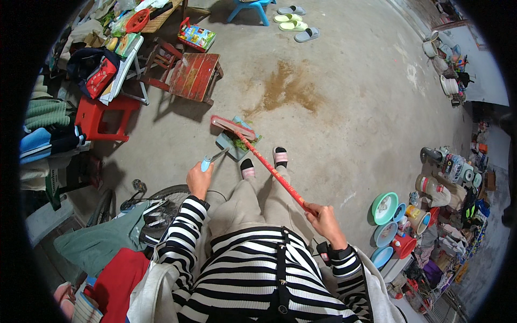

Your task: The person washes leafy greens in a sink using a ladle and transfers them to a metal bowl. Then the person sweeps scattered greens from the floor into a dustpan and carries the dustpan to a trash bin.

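My left hand (199, 180) is closed around the light-blue handle of a dustpan (237, 152), whose pan rests on the concrete floor just ahead of my feet. Green leafy scraps (244, 142) lie in the pan. In my right hand (325, 223) is the red patterned pole of a broom (274, 173). The broom's pink head (233, 126) lies across the dustpan, hiding part of it and of the scraps. Beyond them, a brown stain or scatter of dirt (288, 89) spreads over the floor.
A red wooden chair (194, 76) and a red plastic stool (106, 119) stand at the left. Near my left side is a bicycle (161, 210). Plastic basins (385, 208) and clutter line the right side. Slippers (293, 26) and a blue stool (252, 7) are at the far end.
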Demonstrator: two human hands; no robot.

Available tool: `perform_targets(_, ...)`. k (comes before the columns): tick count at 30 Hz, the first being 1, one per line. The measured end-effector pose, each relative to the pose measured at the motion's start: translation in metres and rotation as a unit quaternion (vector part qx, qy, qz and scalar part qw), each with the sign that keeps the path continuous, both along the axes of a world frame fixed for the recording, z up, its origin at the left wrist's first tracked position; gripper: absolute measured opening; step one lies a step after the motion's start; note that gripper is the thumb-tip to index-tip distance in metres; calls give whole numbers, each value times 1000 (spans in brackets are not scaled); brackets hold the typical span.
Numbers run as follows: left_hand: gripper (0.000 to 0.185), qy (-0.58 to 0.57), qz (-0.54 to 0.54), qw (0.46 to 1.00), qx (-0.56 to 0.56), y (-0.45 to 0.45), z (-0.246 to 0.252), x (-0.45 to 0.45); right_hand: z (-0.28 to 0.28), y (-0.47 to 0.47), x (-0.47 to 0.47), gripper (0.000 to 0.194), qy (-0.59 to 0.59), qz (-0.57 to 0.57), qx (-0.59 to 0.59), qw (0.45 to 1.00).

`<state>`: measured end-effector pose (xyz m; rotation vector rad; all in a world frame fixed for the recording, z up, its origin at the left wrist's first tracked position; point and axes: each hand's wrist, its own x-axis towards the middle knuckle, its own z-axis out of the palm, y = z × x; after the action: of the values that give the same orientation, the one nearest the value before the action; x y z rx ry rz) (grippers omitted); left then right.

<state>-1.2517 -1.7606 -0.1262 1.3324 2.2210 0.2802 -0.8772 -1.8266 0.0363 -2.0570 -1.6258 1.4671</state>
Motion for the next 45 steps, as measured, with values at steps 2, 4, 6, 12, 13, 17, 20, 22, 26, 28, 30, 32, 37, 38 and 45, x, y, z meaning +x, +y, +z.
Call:
perform_targets(2, 39, 26, -10, 1000, 7, -5, -7, -2, -4, 1, 3, 27, 2, 11, 34, 999)
perform_targets(4, 40, 37, -19, 999, 23, -4, -9, 0, -7, 5, 3, 27, -9, 28, 58, 998)
perform_targets(6, 40, 38, -25, 998, 48, -3, -11, 5, -15, 13, 3, 27, -18, 37, 63, 997)
perform_targets(12, 41, 70, -27, 997, 37, -2, -14, 9, -51, 15, -2, 31, 6, 45, 37, 998)
perform_targets(13, 41, 63, -22, 997, 37, -2, -15, 7, -50, 10, -3, 32, 12, 47, 25, 999)
perform_targets(17, 40, 42, -9, 999, 29, -2, -13, 5, -33, -8, -5, 32, 19, 43, -17, 999)
perform_targets(20, 40, 33, -8, 999, 27, -1, -7, 8, -25, -14, 0, 30, -2, 24, -26, 999)
perform_targets(22, 40, 33, -10, 999, 29, 0, -6, 7, -27, -20, 3, 29, 0, -8, -3, 1000)
perform_targets(26, 40, 34, -10, 999, 38, 0, -7, 7, -25, -8, 7, 28, -2, -5, 42, 999)
perform_targets(28, 40, 38, -10, 998, 44, -1, -6, 6, -29, 0, 6, 28, -11, -3, 48, 999)
perform_targets(30, 41, 41, -15, 998, 48, -2, -9, 6, -40, 5, 4, 29, -25, 19, 81, 996)
perform_targets(32, 41, 37, -19, 998, 50, -1, -10, 5, -52, 6, -1, 30, -14, 2, 58, 998)
perform_targets(37, 40, 24, -6, 998, 53, -2, -10, 4, -39, 3, -19, 30, -14, 28, -33, 999)
perform_targets(38, 40, 10, 2, 999, 50, -3, -7, 3, -35, -1, -22, 30, -6, 35, -27, 999)
perform_targets(45, 38, -35, 32, 997, 57, -18, 1, -19, -30, -17, -19, 33, 13, -6, -14, 1000)
